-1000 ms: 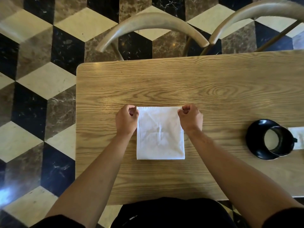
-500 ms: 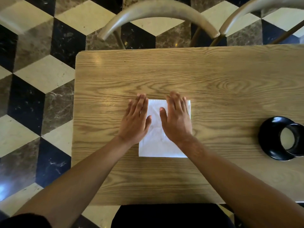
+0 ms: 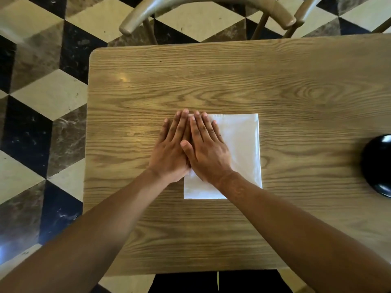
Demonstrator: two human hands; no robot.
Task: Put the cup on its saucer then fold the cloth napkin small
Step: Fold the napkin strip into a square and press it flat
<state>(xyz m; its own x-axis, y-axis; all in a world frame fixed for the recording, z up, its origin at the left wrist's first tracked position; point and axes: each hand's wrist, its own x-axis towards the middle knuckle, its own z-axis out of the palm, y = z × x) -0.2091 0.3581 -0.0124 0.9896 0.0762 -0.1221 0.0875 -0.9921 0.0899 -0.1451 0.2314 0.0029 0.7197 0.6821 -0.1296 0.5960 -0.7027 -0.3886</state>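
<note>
A white cloth napkin (image 3: 241,149), folded into a rectangle, lies flat on the wooden table (image 3: 211,81). My left hand (image 3: 171,151) rests palm down at the napkin's left edge, fingers straight and together. My right hand (image 3: 206,151) lies flat on the napkin's left half, its thumb overlapping my left hand. Neither hand holds anything. At the right edge of the view only part of the black saucer (image 3: 377,166) shows; the cup is out of sight.
Two curved wooden chair backs (image 3: 203,7) stand beyond the table's far edge. The table's left edge (image 3: 87,144) drops to a black, cream and brown patterned tile floor. My dark-clothed lap sits at the near edge.
Both hands let go of the napkin's far corners, went flat on it, then slid left and together until they overlap. The view shifted left, pushing the saucer to the right edge.
</note>
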